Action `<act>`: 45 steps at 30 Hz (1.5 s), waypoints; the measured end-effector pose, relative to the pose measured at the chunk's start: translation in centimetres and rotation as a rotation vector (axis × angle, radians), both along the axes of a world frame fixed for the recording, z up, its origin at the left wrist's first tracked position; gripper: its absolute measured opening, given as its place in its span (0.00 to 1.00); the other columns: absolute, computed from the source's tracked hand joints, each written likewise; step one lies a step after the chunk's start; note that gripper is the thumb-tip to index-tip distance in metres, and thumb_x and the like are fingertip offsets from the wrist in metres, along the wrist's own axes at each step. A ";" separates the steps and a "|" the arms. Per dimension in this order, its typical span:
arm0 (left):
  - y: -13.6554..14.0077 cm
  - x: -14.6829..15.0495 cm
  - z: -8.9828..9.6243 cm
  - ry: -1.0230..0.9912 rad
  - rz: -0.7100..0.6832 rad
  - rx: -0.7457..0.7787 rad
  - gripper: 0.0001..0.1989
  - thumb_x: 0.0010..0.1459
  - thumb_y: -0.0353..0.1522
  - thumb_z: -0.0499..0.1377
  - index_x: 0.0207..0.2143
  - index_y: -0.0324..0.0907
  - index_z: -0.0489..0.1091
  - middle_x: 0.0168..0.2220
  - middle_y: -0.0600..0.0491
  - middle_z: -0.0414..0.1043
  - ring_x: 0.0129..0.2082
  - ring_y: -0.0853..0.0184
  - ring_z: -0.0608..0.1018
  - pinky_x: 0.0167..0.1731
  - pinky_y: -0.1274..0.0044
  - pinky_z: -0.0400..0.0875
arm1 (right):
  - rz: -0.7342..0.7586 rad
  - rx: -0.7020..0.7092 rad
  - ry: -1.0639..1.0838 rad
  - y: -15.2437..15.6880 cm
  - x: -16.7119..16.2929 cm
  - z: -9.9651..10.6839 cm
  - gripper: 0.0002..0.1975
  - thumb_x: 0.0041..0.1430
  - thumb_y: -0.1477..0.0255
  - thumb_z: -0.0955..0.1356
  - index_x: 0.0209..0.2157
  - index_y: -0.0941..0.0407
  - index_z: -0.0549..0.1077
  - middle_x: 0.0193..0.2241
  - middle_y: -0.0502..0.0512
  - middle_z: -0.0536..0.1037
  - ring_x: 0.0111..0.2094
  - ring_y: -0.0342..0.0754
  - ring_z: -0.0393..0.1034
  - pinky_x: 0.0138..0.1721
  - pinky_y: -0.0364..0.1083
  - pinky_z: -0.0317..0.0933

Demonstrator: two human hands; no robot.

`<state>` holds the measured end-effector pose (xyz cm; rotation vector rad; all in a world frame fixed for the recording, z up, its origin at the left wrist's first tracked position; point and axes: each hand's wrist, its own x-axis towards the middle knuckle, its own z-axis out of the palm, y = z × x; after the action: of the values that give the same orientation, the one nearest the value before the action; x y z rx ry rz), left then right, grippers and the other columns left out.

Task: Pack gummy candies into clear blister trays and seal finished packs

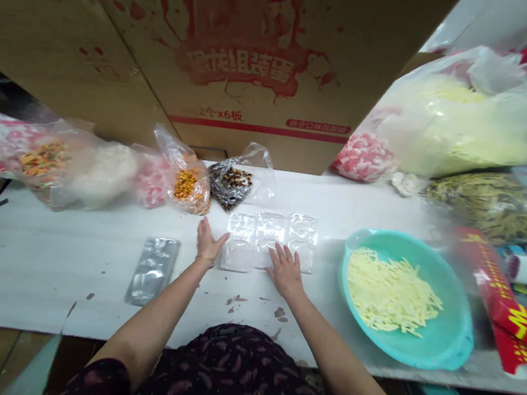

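Observation:
Several clear plastic packets (237, 256) lie side by side in two rows in front of me on the white table. My right hand (286, 272) rests with fingers spread over the front row, touching its middle and right packets. At the left end of the rows is my left hand (210, 242), its fingers apart and nothing in them. A stack of silvery, clear packets (153, 271) lies to the left of my left forearm. Just behind the left hand sits a bag of orange-yellow bits (187, 185), and beside it a bag of dark and pale bits (233, 183).
A turquoise basin (450, 338) of pale yellow strips stands at the right. Large brown cartons (258, 101) rise behind the table (61, 259). Filled plastic bags (104, 170) line the back left; a big bag of yellow pieces (477, 124) and red boxes (500, 302) crowd the right.

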<state>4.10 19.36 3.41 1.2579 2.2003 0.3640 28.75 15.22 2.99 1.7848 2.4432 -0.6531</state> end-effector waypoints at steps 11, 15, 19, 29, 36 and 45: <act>-8.3 -13.4 2.4 0.198 0.297 -0.383 0.54 0.31 0.43 0.64 0.60 0.45 0.42 0.58 0.37 0.47 0.55 0.42 0.56 0.50 0.55 0.48 | 0.010 -0.103 0.320 -7.8 0.4 1.9 0.16 0.55 0.72 0.60 0.46 0.53 0.69 0.54 0.58 0.63 0.55 0.56 0.55 0.54 0.58 0.49; -8.5 -9.9 4.6 -0.561 0.409 -0.151 0.41 0.36 0.40 0.62 0.55 0.45 0.54 0.46 0.46 0.66 0.44 0.55 0.70 0.43 0.65 0.63 | -0.166 -0.381 0.735 -6.4 -3.0 5.6 0.13 0.54 0.66 0.63 0.41 0.52 0.71 0.44 0.58 0.70 0.46 0.50 0.64 0.47 0.51 0.59; -9.6 -3.0 7.1 -1.290 0.475 -0.207 0.25 0.37 0.39 0.62 0.40 0.38 0.69 0.30 0.48 0.72 0.29 0.62 0.74 0.33 0.70 0.68 | -0.346 -0.505 1.097 -4.4 -7.8 8.7 0.15 0.48 0.64 0.67 0.39 0.53 0.71 0.41 0.55 0.68 0.42 0.47 0.64 0.41 0.46 0.61; -10.7 5.5 8.1 -1.466 0.542 -0.470 0.13 0.46 0.40 0.57 0.30 0.41 0.70 0.25 0.49 0.74 0.27 0.59 0.76 0.30 0.68 0.71 | -0.718 -0.526 1.328 -7.1 -6.6 8.9 0.14 0.35 0.61 0.73 0.25 0.55 0.75 0.35 0.50 0.67 0.38 0.44 0.63 0.38 0.42 0.60; -10.7 10.3 8.0 -1.359 0.404 -0.529 0.16 0.41 0.43 0.59 0.30 0.43 0.71 0.25 0.50 0.75 0.33 0.54 0.76 0.27 0.67 0.73 | -0.877 -0.526 1.505 -9.0 -2.2 8.1 0.17 0.32 0.59 0.73 0.27 0.53 0.77 0.34 0.49 0.67 0.37 0.42 0.63 0.40 0.42 0.59; -11.5 12.7 8.4 -1.224 0.176 -0.565 0.17 0.34 0.39 0.65 0.27 0.39 0.70 0.23 0.51 0.73 0.27 0.59 0.76 0.26 0.71 0.72 | -1.008 -0.492 1.497 -11.6 -0.8 7.7 0.07 0.38 0.72 0.72 0.25 0.56 0.75 0.26 0.46 0.69 0.31 0.40 0.63 0.37 0.42 0.57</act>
<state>16.77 7.88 11.76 0.3151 1.1839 0.3873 27.98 3.62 10.65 2.5195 0.8752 -3.1227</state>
